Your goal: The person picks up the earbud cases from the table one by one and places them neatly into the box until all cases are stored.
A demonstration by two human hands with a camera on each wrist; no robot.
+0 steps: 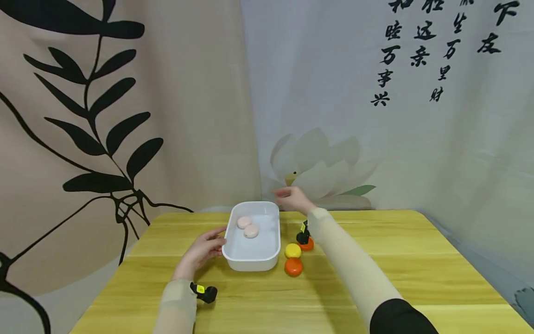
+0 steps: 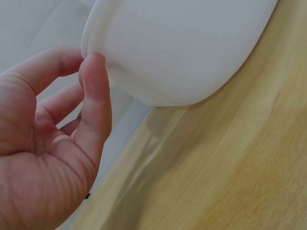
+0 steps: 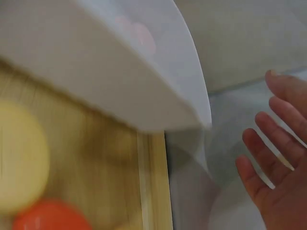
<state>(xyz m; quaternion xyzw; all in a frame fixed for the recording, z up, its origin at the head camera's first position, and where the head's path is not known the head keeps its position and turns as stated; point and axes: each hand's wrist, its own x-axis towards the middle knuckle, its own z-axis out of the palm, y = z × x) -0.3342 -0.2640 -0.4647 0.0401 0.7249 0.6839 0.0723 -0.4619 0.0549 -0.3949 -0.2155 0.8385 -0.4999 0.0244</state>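
Note:
A white rectangular plastic basin (image 1: 273,250) sits at the far middle of the table, with two pale pink round pieces (image 1: 251,231) lying inside. At its left side my left hand (image 1: 204,250) pinches the rim between thumb and fingers, as the left wrist view shows close up. My right hand (image 1: 293,199) is beyond the basin's far right corner, over the table's back edge. Its fingers (image 3: 271,151) are spread and hold nothing. Right of the basin lie a yellow round piece (image 1: 293,251) and an orange one (image 1: 294,267); another orange piece (image 1: 308,245) is partly hidden by the wrist camera.
The wooden table (image 1: 417,269) extends to both sides of the basin. Close behind its back edge hangs a curtain (image 1: 208,116) printed with leaves, a flower and writing. Black cameras sit on both wrists, the left one (image 1: 206,293) low over the table.

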